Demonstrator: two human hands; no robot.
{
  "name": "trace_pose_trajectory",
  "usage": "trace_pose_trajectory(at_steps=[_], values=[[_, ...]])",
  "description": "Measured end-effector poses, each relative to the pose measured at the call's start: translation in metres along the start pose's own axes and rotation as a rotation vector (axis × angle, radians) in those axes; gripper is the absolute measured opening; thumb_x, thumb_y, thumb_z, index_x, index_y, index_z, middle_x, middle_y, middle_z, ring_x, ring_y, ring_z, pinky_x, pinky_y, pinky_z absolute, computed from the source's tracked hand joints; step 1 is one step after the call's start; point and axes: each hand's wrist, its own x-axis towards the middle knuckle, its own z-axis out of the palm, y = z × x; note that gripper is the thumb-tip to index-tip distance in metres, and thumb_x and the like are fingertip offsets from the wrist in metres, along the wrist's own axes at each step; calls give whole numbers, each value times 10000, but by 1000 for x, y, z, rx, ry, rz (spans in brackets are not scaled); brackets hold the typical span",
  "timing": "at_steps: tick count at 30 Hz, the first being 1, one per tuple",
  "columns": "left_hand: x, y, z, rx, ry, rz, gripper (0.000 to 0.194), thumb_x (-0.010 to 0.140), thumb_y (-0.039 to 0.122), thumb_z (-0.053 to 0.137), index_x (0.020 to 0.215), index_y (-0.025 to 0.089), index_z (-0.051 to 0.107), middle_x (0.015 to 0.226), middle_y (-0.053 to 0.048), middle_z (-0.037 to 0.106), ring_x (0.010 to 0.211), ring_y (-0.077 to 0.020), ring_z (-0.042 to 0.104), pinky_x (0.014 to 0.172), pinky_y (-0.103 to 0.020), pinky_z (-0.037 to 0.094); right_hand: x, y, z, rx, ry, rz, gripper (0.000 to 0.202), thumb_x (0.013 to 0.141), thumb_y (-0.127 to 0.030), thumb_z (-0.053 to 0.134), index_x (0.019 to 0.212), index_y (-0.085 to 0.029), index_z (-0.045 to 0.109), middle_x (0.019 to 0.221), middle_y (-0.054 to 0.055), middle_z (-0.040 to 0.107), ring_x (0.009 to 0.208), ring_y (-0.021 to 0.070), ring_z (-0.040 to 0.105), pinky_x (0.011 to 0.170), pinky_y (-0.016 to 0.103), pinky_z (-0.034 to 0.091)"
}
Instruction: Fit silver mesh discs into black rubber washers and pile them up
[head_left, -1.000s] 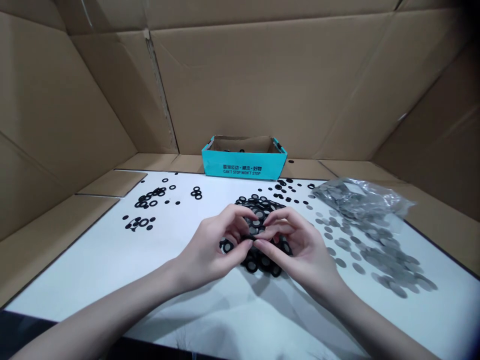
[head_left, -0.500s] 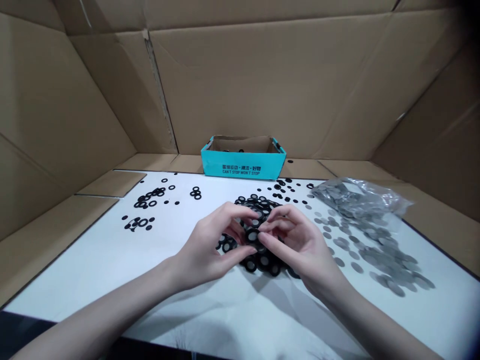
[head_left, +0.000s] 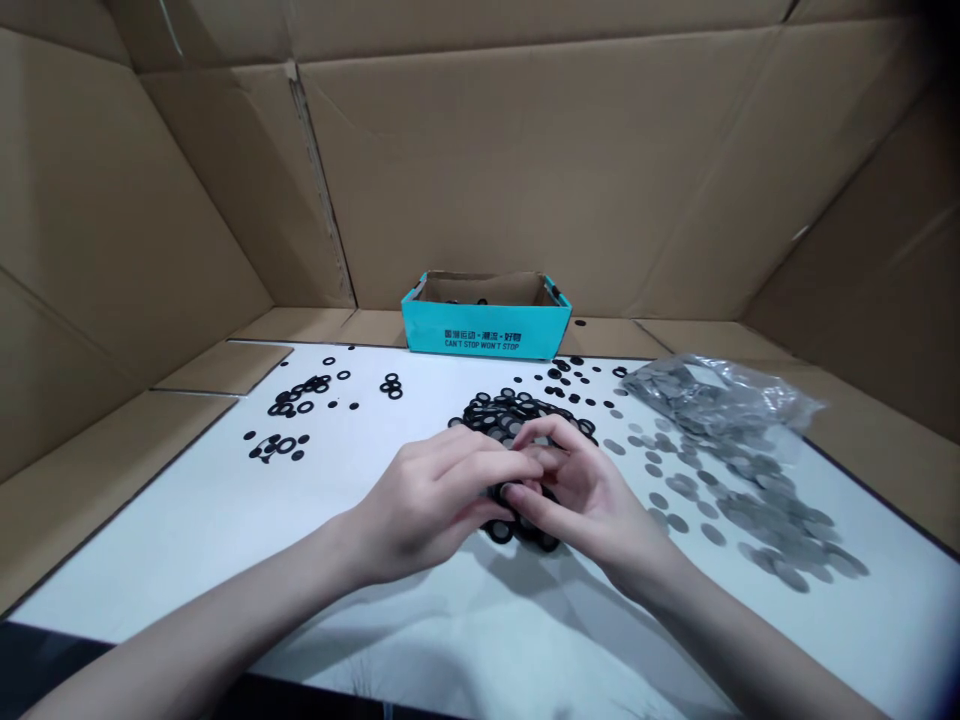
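My left hand [head_left: 439, 495] and my right hand [head_left: 589, 490] meet over a pile of black rings [head_left: 499, 408], several of them with grey centres. A single black ring [head_left: 496, 492] sits between the fingertips of both hands, mostly covered by them. The left fingers bend over its top while the left thumb lies below. My right thumb and fingers pinch it from the other side. Whether a grey disc fills this ring cannot be made out now.
Loose grey discs [head_left: 772, 520] spread over the right of the white table [head_left: 187, 540], by a clear plastic bag [head_left: 720, 395] of discs. Black rings [head_left: 304, 385] and small black discs lie at left. A turquoise box [head_left: 486, 330] stands behind, before cardboard walls [head_left: 525, 170].
My left hand has moved right and its fingers have folded over the ring, closing the gap between the hands. The right hand has shifted only slightly.
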Motion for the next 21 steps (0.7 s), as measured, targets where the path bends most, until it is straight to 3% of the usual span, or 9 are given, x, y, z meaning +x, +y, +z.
trace_pose_trajectory(at_steps=[5,7,11,14,18,21], values=[[2,0,-7,-111,-120,-32,508,870,-23,416,1286,259,494,1101,-61,666,960,-170,604,799,-279,554,0,-1,-2,8,-42,12,342,808,-369,694,986,-246,430,679,-51,562,583,106,517,496,224,361],[4,1,-9,-121,-150,-31,485,880,24,476,1310,248,469,1132,-79,653,1002,-193,595,847,-316,547,-1,0,-2,8,-38,13,337,810,-353,692,989,-247,427,685,-54,563,583,103,514,503,225,366],[5,1,-7,-49,-100,11,422,893,161,611,1290,224,482,1070,-93,660,973,-213,606,873,-358,525,-3,1,-2,4,-42,25,311,825,-304,674,1004,-249,426,699,-60,579,571,92,500,506,219,362],[5,1,-7,-62,-125,18,460,893,12,459,1288,246,490,1090,-68,671,955,-181,600,845,-313,528,-3,2,-2,-28,-61,14,276,838,-277,640,1015,-250,430,697,-54,589,603,110,541,533,231,387],[8,-4,-23,-114,-171,-88,479,890,31,472,1318,245,486,1137,-74,674,1032,-187,618,877,-308,531,0,2,-8,-288,69,-131,216,809,-232,634,969,-241,488,743,-21,616,665,141,584,611,274,443],[4,-31,-42,93,-12,-274,350,940,173,505,1289,203,508,1114,-86,688,1010,-200,656,934,-350,496,4,0,-18,-553,188,-246,117,809,-228,629,908,-235,566,821,17,657,750,177,612,671,311,463]])
